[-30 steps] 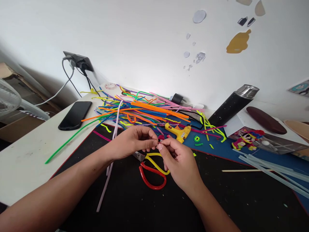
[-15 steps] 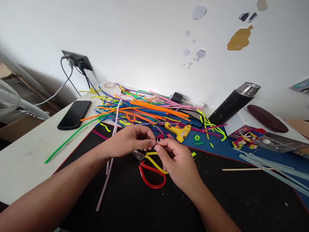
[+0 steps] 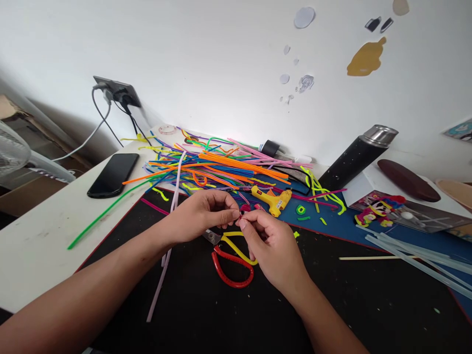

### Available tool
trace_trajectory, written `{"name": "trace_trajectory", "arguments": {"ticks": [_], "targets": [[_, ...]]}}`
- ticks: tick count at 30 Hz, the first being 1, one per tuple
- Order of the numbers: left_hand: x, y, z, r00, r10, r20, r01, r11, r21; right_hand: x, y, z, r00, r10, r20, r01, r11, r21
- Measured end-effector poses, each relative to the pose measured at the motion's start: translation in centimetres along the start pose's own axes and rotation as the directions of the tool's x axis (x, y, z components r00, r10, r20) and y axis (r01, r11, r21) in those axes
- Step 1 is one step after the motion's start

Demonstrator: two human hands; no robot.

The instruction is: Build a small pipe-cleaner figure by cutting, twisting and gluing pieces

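My left hand (image 3: 210, 214) and my right hand (image 3: 275, 248) meet over the dark mat, thumbs and forefingers pinched close together. Between their fingertips shows a small dark red piece (image 3: 245, 209); it is mostly covered, so its kind is unclear. Under the hands lies a pair of scissors (image 3: 233, 284) with a red handle loop and a yellow loop beside it, blades partly hidden by my left hand. Long pale purple pipe cleaners (image 3: 159, 290) pass beneath my left wrist. Just beyond the fingers rests a yellow glue gun (image 3: 273, 200).
Behind the hands spreads a heap of coloured pipe cleaners (image 3: 224, 167). A phone (image 3: 113, 175) lies at left. To the right are a black flask (image 3: 356, 160), a small colourful figure (image 3: 379, 211), a thin wooden stick (image 3: 368, 258) and translucent glue sticks (image 3: 424, 255).
My hands stay pinched together and have shifted very slightly, with a little more of the dark red piece showing. The things on the table have not moved.
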State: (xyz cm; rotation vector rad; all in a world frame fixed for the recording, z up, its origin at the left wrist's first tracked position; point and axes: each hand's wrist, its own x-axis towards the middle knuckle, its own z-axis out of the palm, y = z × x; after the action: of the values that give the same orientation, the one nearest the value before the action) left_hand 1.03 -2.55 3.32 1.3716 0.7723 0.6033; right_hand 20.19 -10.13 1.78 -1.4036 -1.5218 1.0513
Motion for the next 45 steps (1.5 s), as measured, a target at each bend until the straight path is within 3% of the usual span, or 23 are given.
{"name": "trace_trajectory", "arguments": {"ticks": [9, 17, 22, 29, 34, 38, 41, 45], "targets": [[0.1, -0.4, 0.8, 0.997, 0.046, -0.060, -0.046, 0.999, 0.007, 0.1, 0.1, 0.1, 1.000, 0.009, -0.022, -0.009, 1.000, 0.009], [-0.1, -0.3, -0.1, 0.998, 0.059, -0.006, -0.058, 0.996, 0.063, 0.1, -0.1, 0.0, 1.000, 0.017, 0.007, -0.017, 1.000, -0.011], [-0.1, -0.2, -0.5, 0.993, 0.116, 0.002, -0.114, 0.976, 0.187, 0.2, 0.0, 0.0, 0.999, 0.023, 0.026, -0.022, 1.000, -0.018], [-0.5, 0.4, -0.9, 0.994, 0.104, 0.043, -0.113, 0.911, 0.396, 0.2, 0.3, 0.1, 0.999, 0.023, 0.041, -0.021, 0.999, -0.047], [-0.3, 0.6, -1.2, 0.990, 0.125, -0.067, -0.103, 0.959, 0.266, 0.2, 0.4, -0.3, 0.998, -0.022, 0.056, 0.030, 0.988, -0.153], [0.0, 0.3, -1.9, 0.962, 0.160, -0.223, -0.130, 0.981, 0.143, -0.3, -0.2, -0.2, 0.990, -0.049, 0.131, 0.101, 0.899, -0.427], [0.1, 0.1, -2.2, 0.952, 0.163, -0.259, -0.145, 0.986, 0.087, -0.8, -0.7, 0.4, 0.966, -0.026, 0.256, 0.183, 0.768, -0.614], [0.1, 0.3, -2.2, 0.947, 0.161, -0.277, -0.153, 0.987, 0.050, -1.2, -1.1, 1.1, 0.923, 0.059, 0.381, 0.258, 0.639, -0.724]]}}
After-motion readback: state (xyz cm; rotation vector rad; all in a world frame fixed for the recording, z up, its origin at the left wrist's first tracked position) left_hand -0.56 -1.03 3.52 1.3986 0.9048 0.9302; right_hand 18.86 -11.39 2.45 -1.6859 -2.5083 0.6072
